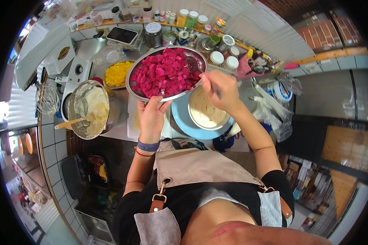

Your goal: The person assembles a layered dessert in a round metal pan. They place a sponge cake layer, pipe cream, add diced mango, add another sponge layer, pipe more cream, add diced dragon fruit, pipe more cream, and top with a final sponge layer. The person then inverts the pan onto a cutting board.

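Note:
My left hand (151, 114) grips the near rim of an oval metal dish (135, 93), which is raised above the counter. Cubes of bright magenta fruit (161, 72), perhaps dragon fruit, fill it. In my right hand (221, 88) is a metal spoon (191, 63), its bowl among the cubes at the dish's right end. Below my right hand, a round pan (200, 123) holds smooth pale cream or batter (211, 114). That pan rests on a light blue round board or turntable (181, 122), and the raised dish overlaps part of both.
To the left stands a steel mixing bowl (110, 104) with cream and a spatula (72, 122). Behind it are a stand mixer (43, 52) and a dish of yellow cubes (118, 73). Jars (217, 57) line the back; plastic bags (276, 113) lie at right. An open bin (98, 168) sits below left.

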`<state>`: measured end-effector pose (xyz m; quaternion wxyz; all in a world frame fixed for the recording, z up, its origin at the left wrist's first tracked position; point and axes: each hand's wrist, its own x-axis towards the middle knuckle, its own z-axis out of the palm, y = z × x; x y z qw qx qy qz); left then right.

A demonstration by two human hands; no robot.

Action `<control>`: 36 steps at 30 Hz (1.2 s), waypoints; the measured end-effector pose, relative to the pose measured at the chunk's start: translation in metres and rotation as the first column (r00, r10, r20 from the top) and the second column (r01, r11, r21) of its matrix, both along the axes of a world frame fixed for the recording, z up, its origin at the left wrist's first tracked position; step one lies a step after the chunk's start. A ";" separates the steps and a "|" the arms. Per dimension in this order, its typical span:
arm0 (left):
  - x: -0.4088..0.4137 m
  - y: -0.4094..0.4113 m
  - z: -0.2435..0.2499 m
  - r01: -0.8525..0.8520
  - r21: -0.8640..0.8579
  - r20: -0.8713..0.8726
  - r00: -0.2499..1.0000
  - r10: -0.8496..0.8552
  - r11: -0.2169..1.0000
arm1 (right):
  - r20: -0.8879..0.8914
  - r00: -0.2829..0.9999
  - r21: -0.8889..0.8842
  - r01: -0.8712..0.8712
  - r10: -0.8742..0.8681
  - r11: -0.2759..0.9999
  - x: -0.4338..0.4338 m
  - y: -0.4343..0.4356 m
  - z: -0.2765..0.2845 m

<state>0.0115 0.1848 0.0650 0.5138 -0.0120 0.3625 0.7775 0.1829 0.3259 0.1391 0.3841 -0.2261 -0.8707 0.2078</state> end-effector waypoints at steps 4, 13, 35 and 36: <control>0.018 -0.015 0.017 0.076 0.026 -0.032 0.997 -0.075 0.997 | -0.048 0.978 -0.351 0.172 -0.201 0.920 0.026 -0.020 0.009; 0.029 -0.052 0.003 0.150 0.049 -0.040 0.988 -0.149 0.987 | -0.308 0.863 -0.773 0.019 -0.400 0.635 0.097 -0.057 -0.008; 0.037 -0.050 0.018 0.163 0.023 -0.063 0.985 -0.161 0.986 | -0.202 0.970 -0.297 0.070 -0.135 0.952 0.117 -0.118 0.000; 0.038 -0.046 0.018 0.180 0.024 -0.060 0.982 -0.178 0.983 | -0.257 0.957 -0.321 0.043 -0.131 0.946 0.122 -0.116 -0.006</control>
